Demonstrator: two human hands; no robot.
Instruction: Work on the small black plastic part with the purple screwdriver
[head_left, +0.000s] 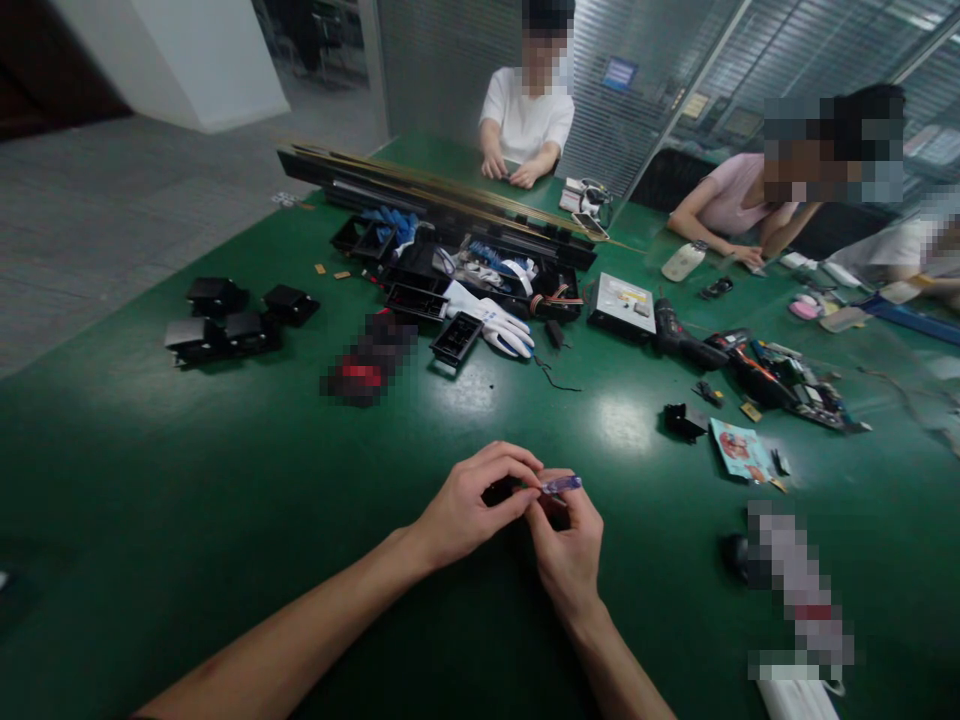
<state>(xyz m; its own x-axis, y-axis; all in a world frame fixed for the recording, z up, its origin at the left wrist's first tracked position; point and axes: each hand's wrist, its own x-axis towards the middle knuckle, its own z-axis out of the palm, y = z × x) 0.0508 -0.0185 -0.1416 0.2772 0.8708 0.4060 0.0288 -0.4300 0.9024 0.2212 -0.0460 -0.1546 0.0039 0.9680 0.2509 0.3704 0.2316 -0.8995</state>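
Both my hands meet low over the green table (pixel 187 480), just in front of me. My left hand (pixel 469 505) is curled, its fingers pinched on a small dark part (pixel 501 491) that is mostly hidden. My right hand (pixel 566 545) is closed around a small screwdriver with a clear purple handle (pixel 561 485), whose tip points left toward the dark part. The two hands touch at the fingertips.
Black plastic housings (pixel 225 320) lie at the left. A pile of black trays, white gloves (pixel 495 320) and cables sits mid-table, with a silver drive (pixel 621 305), a cordless drill (pixel 686 345) and circuit boards (pixel 795 385) to the right. Three people sit along the far side.
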